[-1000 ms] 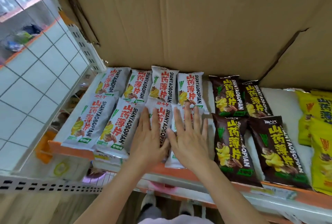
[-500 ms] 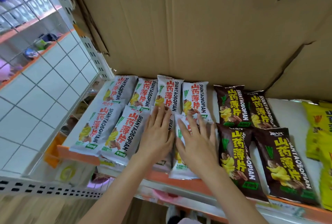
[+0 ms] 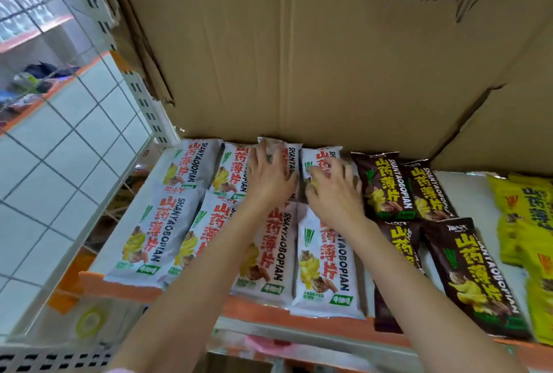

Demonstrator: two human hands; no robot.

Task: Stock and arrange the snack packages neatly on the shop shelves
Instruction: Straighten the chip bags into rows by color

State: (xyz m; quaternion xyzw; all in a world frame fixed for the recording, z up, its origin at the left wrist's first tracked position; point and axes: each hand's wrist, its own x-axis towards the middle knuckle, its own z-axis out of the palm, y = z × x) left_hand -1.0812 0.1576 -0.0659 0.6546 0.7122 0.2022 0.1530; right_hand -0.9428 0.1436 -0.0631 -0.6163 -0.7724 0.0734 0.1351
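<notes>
The fingers (image 3: 266,153) of the left hand (image 3: 269,181) lie spread and flat, gripping nothing, pressing a white snack package (image 3: 288,160) in the back row; the right hand (image 3: 335,190), at its 3 o'clock, rests equally open on the neighbouring white package (image 3: 321,157). These glossy film pouches look light, puffy and slippery, best squared by their edges. Brown packages (image 3: 386,184) sit at 3 o'clock, yellow packages (image 3: 523,208) beyond, on the white shelf (image 3: 460,187) with cardboard (image 3: 299,58) at 12.

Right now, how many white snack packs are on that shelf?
8 visible: back row of four, two under the hands; front row of four. Stacked ones may be hidden.
</notes>
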